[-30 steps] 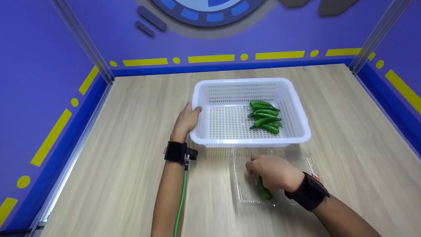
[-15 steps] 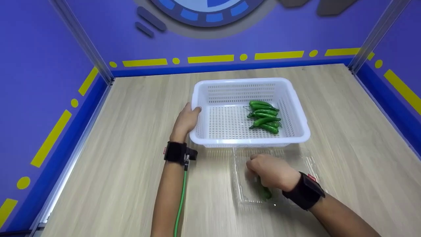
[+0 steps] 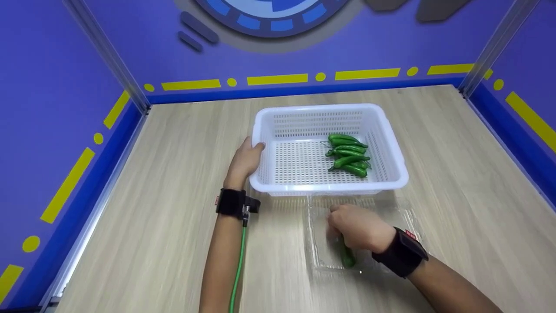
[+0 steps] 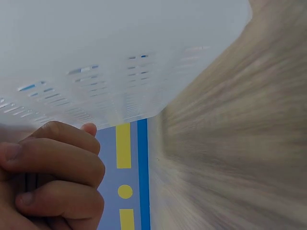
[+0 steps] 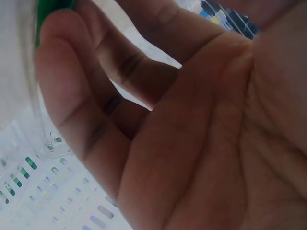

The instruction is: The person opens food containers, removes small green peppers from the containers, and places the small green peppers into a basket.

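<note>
In the head view, my left hand (image 3: 246, 161) holds the left rim of a white perforated plastic basket (image 3: 329, 188), thumb over the edge. The left wrist view has its fingers (image 4: 62, 160) curled beside the basket's outer wall (image 4: 120, 28). Several green chili peppers (image 3: 348, 150) lie grouped in the basket's right half. Nearer my body, my right hand (image 3: 358, 229) is over a clear plastic tray (image 3: 316, 248), its fingers bent down on a green chili pepper (image 3: 348, 257). Part of that pepper is hidden by the hand; a bit of green chili pepper (image 5: 53, 7) shows at its fingertips.
The basket stands on a wood-grain table (image 3: 182, 152), and the clear tray lies right at its front edge. A green cable (image 3: 238, 271) runs along my left forearm. Blue panels (image 3: 269, 61) with yellow marks border the table at the back and sides.
The right hand stays over the clear tray; the pepper's near end has swung slightly left. The left hand keeps its hold on the basket, which has not moved on the table.
</note>
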`<state>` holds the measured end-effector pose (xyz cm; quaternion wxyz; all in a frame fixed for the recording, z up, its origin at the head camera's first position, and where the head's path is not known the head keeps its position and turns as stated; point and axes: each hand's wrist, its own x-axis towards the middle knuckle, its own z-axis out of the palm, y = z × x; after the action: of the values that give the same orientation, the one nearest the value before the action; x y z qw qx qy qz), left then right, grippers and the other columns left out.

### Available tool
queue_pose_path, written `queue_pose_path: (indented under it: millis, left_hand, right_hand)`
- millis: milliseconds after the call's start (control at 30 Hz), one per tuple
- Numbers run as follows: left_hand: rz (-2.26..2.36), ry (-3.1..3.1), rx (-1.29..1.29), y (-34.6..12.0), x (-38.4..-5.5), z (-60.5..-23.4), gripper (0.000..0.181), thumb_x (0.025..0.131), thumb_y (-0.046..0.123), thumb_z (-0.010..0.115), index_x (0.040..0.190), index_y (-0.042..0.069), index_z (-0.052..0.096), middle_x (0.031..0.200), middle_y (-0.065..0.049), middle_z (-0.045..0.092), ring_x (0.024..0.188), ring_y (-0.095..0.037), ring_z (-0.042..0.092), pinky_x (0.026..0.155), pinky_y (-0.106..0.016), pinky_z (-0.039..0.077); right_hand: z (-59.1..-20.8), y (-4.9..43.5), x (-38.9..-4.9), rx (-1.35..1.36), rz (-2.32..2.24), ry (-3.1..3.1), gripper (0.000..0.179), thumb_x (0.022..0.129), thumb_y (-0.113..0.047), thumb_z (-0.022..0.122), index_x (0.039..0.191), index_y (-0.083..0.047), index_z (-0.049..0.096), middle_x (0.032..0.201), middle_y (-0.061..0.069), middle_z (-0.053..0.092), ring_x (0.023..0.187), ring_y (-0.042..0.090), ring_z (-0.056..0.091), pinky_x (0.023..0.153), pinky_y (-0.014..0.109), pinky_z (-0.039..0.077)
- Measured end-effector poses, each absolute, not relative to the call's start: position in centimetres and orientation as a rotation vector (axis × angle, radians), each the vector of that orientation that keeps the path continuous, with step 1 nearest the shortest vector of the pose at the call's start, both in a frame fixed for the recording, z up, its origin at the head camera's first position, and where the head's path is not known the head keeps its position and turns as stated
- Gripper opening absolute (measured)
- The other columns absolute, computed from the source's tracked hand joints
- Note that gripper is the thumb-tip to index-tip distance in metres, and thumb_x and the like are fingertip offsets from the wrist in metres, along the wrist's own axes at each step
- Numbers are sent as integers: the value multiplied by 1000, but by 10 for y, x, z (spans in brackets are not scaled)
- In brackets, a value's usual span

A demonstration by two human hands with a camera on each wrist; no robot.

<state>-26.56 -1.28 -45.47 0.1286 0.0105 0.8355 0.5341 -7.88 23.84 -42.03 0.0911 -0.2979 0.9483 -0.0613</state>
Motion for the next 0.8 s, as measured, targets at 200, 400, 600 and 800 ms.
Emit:
queue_pose_path:
  millis: [200,400,600,800]
  left_hand:
    - [1537,2435,23,-13,-267,-456,55,107,37,39,157,14,33,126,-17,64,108,-32,68,84,-42,57]
    - [1542,2430,24,-13,-267,-455,53,107,36,40,155,14,36,121,-17,65,106,-32,68,82,-42,58]
    - [1557,2420,24,-13,-267,-455,53,107,36,40,155,15,35,122,-17,65,106,-32,68,85,-45,59]
    - [1535,2427,12,-13,-267,-455,53,107,36,39,156,16,34,123,-16,64,106,-31,69,84,-43,58]
  right_hand:
    - [-421,238,-79,-895,-189,2823,33,63,14,77,66,-15,63,74,-4,58,67,16,58,63,32,53]
    - [-421,239,-80,-889,-194,2812,32,65,14,76,69,-14,61,72,-3,59,66,17,58,61,32,51]
    - [-419,239,-79,-915,-157,2807,30,64,13,76,70,-13,61,74,-2,56,68,19,57,61,33,50]
    - [-417,240,-79,-906,-154,2784,32,59,15,71,66,-15,62,74,-5,53,67,16,54,61,31,48]
